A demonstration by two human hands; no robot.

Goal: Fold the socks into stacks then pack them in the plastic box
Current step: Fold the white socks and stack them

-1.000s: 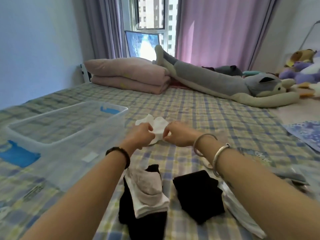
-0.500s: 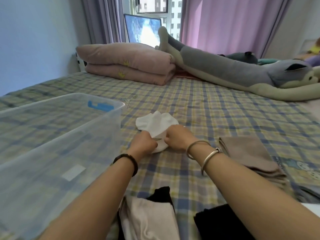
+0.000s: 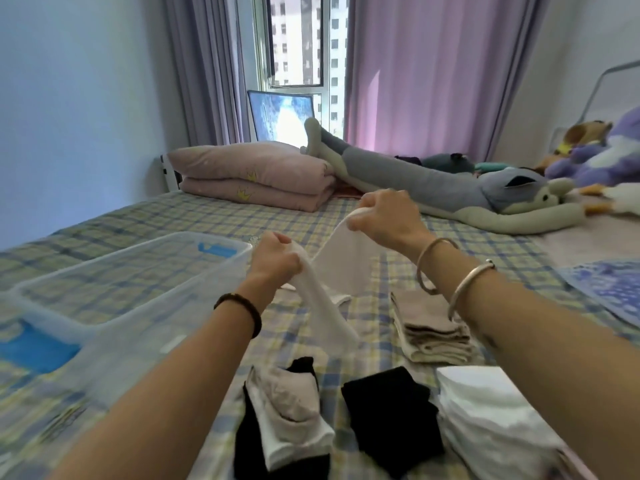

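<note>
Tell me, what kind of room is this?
Most likely a bedroom. There is a bed with a checked sheet, folded pink bedding, and stuffed toys piled near the purple curtains.

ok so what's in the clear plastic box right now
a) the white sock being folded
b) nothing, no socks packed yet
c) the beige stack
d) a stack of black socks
b: the plastic box shows only the checked bedsheet through its walls, while the white sock is held up between both hands and the beige stack sits on the bed.

No readable text; plastic box (image 3: 145,268) label perhaps printed, too blurred.
</note>
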